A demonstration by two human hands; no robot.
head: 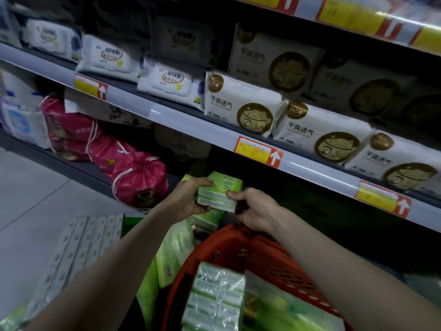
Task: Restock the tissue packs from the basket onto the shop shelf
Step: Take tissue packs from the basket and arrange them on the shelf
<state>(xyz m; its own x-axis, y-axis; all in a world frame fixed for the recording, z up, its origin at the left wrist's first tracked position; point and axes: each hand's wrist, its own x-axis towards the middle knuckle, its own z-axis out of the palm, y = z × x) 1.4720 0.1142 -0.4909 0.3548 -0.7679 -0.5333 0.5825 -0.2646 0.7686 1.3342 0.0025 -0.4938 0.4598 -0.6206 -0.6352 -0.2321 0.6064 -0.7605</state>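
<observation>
A green tissue pack (220, 191) hangs in front of the dark bottom shelf opening, held from both sides. My left hand (185, 199) grips its left end, and my right hand (255, 209) pinches its right end. More green packs (207, 219) lie just below it at the shelf's front. The red basket (269, 256) sits under my arms. It holds a clear-wrapped tissue bundle (214, 299) and other green packs (286, 311).
The shelf above (214, 130) carries white packs with gold cat emblems (241, 108) and white wipe packs (167, 82). Pink drawstring bags (138, 180) fill the bottom shelf's left. A wrapped toilet-roll bundle (78, 249) and a tall green pack (175, 252) stand left of the basket.
</observation>
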